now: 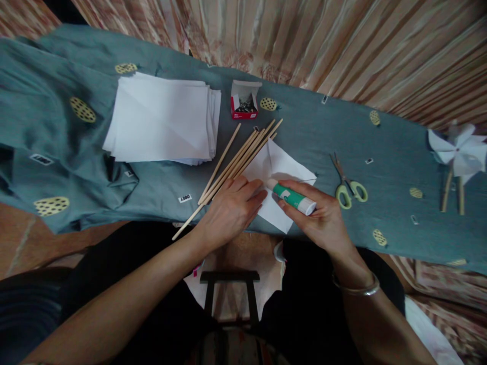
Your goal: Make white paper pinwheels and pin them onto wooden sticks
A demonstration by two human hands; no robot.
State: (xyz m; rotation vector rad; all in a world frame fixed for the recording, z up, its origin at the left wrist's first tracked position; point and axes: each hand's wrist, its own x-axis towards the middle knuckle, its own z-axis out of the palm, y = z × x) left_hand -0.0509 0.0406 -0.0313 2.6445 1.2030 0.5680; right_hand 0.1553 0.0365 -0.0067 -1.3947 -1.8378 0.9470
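Holding a glue stick (291, 196) over white paper (289, 159)

The right hand (323, 215) has its fingers curled around the glue stick, whose pale tip sits near the middle of the paper; whether they touch is unclear. The paper lies on green cloth (391, 187). The left hand (230, 213), fingers bent, covers the paper's left side and part of some wooden sticks (243, 154); whether it pinches anything, I cannot tell. Far right, white pinwheel blades (462, 152) overlap, blurred, at the frame's edge, their count uncertain.
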